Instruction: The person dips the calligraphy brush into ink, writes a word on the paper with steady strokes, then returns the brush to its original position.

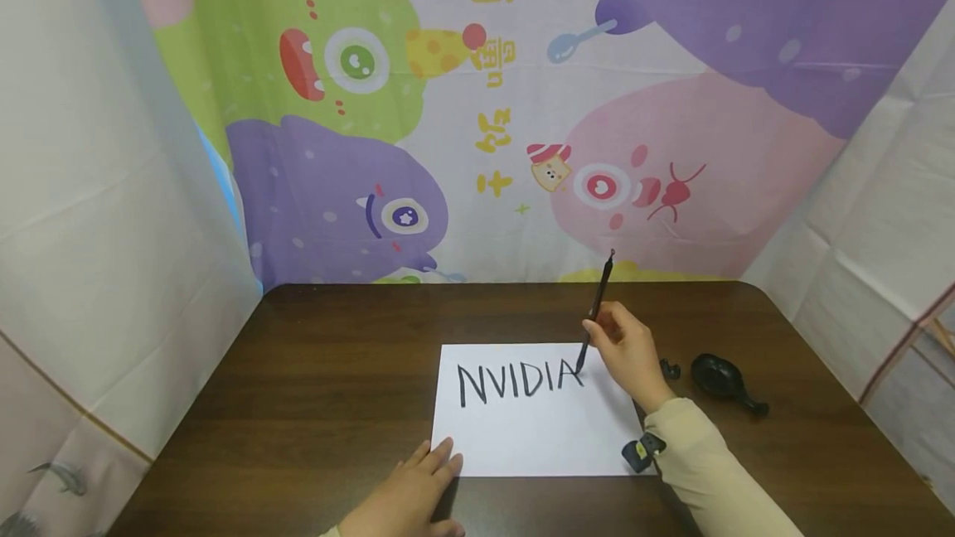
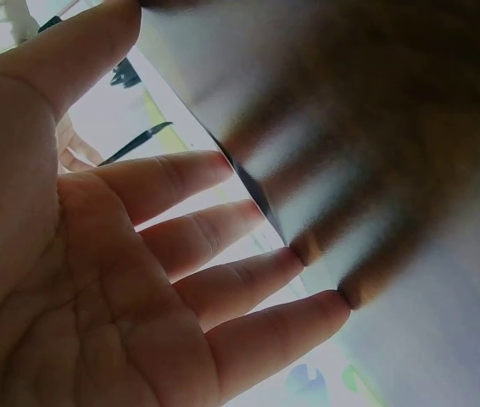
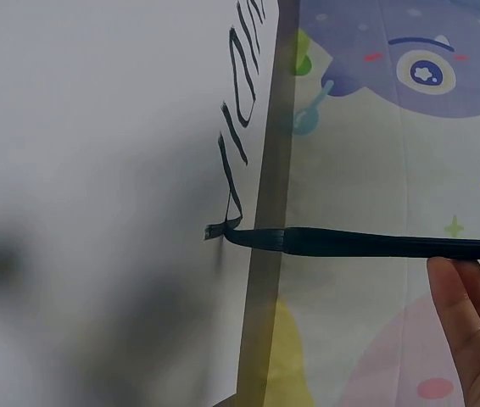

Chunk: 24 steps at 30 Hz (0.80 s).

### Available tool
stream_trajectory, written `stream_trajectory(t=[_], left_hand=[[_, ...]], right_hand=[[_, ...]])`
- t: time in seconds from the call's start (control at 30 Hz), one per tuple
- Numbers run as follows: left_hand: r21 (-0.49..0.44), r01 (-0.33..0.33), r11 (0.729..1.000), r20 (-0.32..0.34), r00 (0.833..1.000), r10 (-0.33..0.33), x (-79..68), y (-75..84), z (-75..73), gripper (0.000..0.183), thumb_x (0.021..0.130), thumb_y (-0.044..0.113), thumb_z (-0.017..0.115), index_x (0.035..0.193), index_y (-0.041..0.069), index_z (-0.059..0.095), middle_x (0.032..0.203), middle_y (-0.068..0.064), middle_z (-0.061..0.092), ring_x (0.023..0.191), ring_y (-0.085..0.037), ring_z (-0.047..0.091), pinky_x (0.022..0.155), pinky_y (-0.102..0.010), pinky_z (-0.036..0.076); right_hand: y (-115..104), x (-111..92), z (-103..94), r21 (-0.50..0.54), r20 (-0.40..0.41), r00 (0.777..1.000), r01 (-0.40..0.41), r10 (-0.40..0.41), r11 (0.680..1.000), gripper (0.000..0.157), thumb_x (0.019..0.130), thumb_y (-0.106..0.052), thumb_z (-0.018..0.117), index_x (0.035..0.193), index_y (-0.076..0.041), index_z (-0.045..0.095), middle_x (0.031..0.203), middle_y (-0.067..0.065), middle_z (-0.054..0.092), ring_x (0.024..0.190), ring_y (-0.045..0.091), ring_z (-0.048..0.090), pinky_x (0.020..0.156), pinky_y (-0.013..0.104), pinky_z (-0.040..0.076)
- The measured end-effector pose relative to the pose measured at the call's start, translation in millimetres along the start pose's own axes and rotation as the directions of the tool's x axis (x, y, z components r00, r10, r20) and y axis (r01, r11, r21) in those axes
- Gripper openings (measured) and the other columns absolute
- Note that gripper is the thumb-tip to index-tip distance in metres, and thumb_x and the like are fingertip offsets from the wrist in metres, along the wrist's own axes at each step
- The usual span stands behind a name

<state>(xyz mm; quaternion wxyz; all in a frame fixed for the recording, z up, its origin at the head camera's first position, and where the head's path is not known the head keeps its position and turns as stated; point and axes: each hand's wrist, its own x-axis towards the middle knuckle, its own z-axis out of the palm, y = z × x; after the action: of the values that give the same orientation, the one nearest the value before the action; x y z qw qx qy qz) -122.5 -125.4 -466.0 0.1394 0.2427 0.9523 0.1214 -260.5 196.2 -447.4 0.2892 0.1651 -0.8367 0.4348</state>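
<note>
A white sheet of paper (image 1: pixel 537 442) lies on the dark wooden table (image 1: pixel 328 388), with "NVIDIA" in black brush strokes across its upper part. My right hand (image 1: pixel 630 355) pinches a black calligraphy brush (image 1: pixel 598 297) by its shaft, above the sheet's upper right. In the right wrist view, the brush tip (image 3: pixel 253 238) bends against the paper at the final A. My left hand (image 1: pixel 410 487) rests at the sheet's lower left corner, fingers spread and fairly straight. Its palm and fingers (image 2: pixel 198 237) show in the left wrist view, fingertips against the surface.
Right of the sheet lie a black rounded dish with a short tail (image 1: pixel 718 377) and a small black piece (image 1: pixel 670 370) partly behind my right hand. A cartoon-printed curtain (image 1: pixel 462 247) hangs behind the table's far edge. A black wrist device (image 1: pixel 642 452) sits on my right sleeve.
</note>
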Motion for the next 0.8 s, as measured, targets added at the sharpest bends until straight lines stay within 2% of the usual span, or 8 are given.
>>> stream_trajectory(t=[0.37,0.63,0.8], left_hand=[[-0.004,0.009,1.000,0.023,1.000,-0.009,0.4,0.1,-0.2,0.078,0.079,0.050,0.076,0.141,0.009,0.052,0.153,-0.016,0.043,0.136,-0.046,0.042,0.098,-0.066,0.044],[0.008,0.001,1.000,0.005,1.000,-0.001,0.3,0.2,0.3,0.078,0.078,0.049,0.077,0.140,0.008,0.052,0.152,-0.017,0.043,0.135,-0.046,0.043,0.097,-0.066,0.044],[0.012,-0.002,1.000,-0.004,1.000,0.002,0.0,0.2,0.2,0.079,0.078,0.049,0.077,0.140,0.008,0.053,0.152,-0.017,0.043,0.135,-0.046,0.043,0.098,-0.066,0.044]], right_hand=[[-0.7,-0.4,-1.4,-0.013,0.004,1.000,-0.002,0.002,1.000,0.016,0.088,-0.005,0.071,0.102,-0.003,0.063,0.079,0.006,0.063,0.070,0.008,0.056,0.061,0.018,0.055],[-1.7,0.1,-2.4,-0.021,-0.011,1.000,-0.001,0.001,1.000,0.016,0.087,-0.004,0.072,0.100,-0.004,0.063,0.078,0.005,0.063,0.069,0.006,0.055,0.060,0.018,0.054],[-2.1,1.6,-4.4,0.007,-0.040,0.999,0.011,-0.011,1.000,0.016,0.086,-0.002,0.072,0.100,-0.002,0.063,0.079,0.007,0.064,0.069,0.003,0.055,0.060,0.013,0.053]])
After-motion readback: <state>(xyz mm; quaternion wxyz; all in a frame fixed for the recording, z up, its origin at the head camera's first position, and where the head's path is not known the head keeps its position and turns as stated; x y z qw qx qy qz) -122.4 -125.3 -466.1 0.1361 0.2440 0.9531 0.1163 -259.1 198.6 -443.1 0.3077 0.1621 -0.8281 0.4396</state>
